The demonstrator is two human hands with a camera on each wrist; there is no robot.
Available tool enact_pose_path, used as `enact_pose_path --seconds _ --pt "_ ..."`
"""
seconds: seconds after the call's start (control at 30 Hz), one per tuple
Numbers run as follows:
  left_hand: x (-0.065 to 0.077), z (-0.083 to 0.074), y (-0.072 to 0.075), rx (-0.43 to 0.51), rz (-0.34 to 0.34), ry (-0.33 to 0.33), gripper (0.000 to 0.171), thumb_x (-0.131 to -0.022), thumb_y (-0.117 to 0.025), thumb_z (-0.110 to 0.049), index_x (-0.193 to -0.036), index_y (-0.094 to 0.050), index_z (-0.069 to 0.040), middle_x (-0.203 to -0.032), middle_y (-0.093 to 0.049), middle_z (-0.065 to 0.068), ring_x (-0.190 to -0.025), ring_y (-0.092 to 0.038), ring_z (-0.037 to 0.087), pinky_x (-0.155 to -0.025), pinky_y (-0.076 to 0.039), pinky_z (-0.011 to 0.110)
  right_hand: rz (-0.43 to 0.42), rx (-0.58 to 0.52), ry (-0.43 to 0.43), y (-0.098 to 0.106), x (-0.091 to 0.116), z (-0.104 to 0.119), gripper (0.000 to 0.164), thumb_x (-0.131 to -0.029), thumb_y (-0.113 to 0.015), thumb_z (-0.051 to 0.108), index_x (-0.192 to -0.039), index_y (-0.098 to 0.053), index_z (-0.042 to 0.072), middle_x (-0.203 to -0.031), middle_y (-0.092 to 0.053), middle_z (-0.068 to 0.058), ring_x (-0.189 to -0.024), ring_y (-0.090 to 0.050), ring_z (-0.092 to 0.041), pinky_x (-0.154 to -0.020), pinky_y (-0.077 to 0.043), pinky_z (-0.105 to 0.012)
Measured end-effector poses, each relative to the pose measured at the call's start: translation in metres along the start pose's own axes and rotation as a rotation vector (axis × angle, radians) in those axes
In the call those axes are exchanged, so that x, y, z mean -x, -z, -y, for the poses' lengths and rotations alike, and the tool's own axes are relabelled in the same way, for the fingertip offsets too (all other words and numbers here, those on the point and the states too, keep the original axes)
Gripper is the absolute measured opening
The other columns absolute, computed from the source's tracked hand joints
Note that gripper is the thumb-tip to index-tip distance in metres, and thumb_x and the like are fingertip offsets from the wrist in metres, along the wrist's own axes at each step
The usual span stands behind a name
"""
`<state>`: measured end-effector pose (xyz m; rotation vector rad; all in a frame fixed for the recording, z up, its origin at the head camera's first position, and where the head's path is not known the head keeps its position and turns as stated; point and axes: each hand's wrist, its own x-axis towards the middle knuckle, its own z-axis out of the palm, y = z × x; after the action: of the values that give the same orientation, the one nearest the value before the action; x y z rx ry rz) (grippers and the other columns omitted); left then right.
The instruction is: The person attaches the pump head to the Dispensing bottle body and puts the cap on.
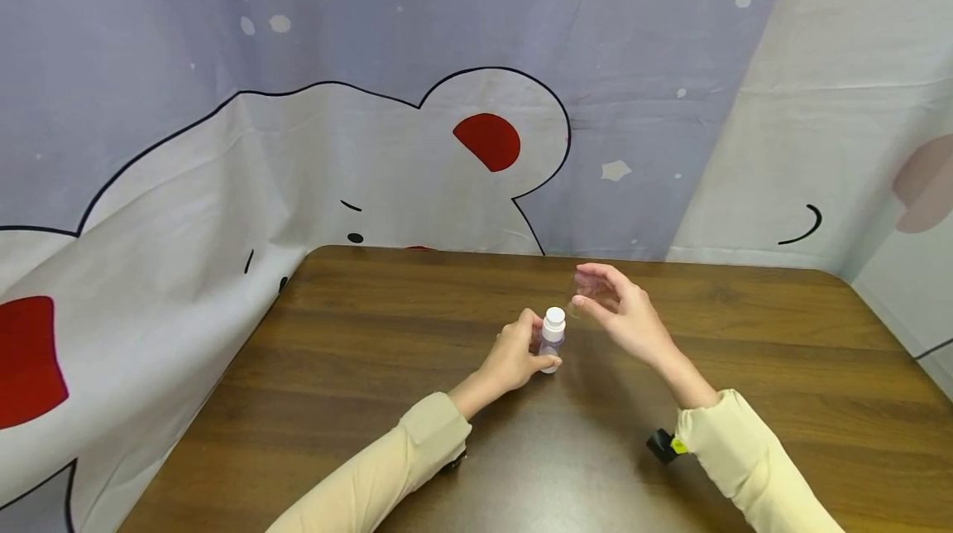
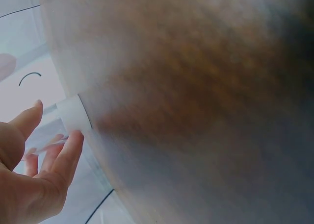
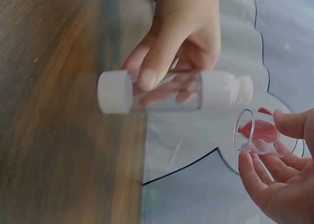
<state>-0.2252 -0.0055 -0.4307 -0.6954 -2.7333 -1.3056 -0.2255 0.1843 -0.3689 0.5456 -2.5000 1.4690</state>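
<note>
My left hand [image 1: 514, 351] grips a small pump bottle [image 1: 553, 326] around its clear middle, thumb on one side and fingers on the other. The bottle stands upright, with a white base [image 3: 114, 92] and a white pump head [image 3: 225, 89] at the top. To the right and a little higher, my right hand [image 1: 633, 322] pinches a clear, hollow cap [image 3: 244, 136] between thumb and fingers. The cap is apart from the bottle, its open rim facing down beside the pump head. In the left wrist view, only the bottle's white base [image 2: 74, 113] shows distinctly.
The brown wooden table [image 1: 357, 326] extends around both hands. Behind it hangs a printed cloth [image 1: 387, 160] along the far and left edges. A black strap piece with a yellow tab [image 1: 661, 444] hangs at the right sleeve [image 1: 737, 442].
</note>
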Motion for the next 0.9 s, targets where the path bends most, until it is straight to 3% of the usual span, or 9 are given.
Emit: enact_pose_path --seconds 0.17,0.4,0.73,0.9 --pt "0.000 0.001 0.000 -0.002 0.001 -0.010 0.046 -0.077 -0.081 -0.013 -0.107 -0.048 -0.001 -0.097 -0.069 0.017 -0.087 -0.068 0.024 -0.073 -0.052 0.027 -0.030 -0.053 0.052 -0.006 0.000 0.011 0.041 -0.091 -0.064 0.007 -0.130 -0.051 0.002 -0.127 -0.061 -0.019 -0.103 -0.058 0.005 -0.087 -0.048 -0.013" --pt "0.001 0.001 0.001 -0.004 0.018 -0.012 0.046 -0.079 -0.079 -0.014 -0.109 -0.048 0.000 -0.100 -0.069 0.017 -0.088 -0.068 0.024 -0.072 -0.052 0.025 0.000 -0.087 0.114 -0.015 0.001 0.017 0.043 -0.090 -0.065 0.004 -0.130 -0.051 0.002 -0.125 -0.062 -0.017 -0.105 -0.058 0.004 -0.089 -0.049 -0.015" --pt "-0.001 -0.001 0.004 -0.005 0.035 0.005 0.047 -0.079 -0.079 -0.014 -0.110 -0.047 0.001 -0.105 -0.068 0.019 -0.093 -0.069 0.027 -0.076 -0.054 0.028 0.029 -0.072 0.140 -0.018 0.002 0.013 0.045 -0.085 -0.070 0.003 -0.127 -0.056 0.004 -0.118 -0.065 -0.016 -0.097 -0.064 -0.007 -0.086 -0.052 -0.018" --pt "-0.001 0.000 0.004 -0.002 0.039 0.008 0.046 -0.079 -0.079 -0.015 -0.109 -0.047 0.000 -0.105 -0.068 0.019 -0.094 -0.069 0.027 -0.077 -0.054 0.028 0.050 -0.060 0.127 -0.022 0.004 0.010 0.044 -0.086 -0.070 0.005 -0.128 -0.056 0.005 -0.119 -0.065 -0.015 -0.100 -0.066 -0.018 -0.087 -0.054 -0.026"
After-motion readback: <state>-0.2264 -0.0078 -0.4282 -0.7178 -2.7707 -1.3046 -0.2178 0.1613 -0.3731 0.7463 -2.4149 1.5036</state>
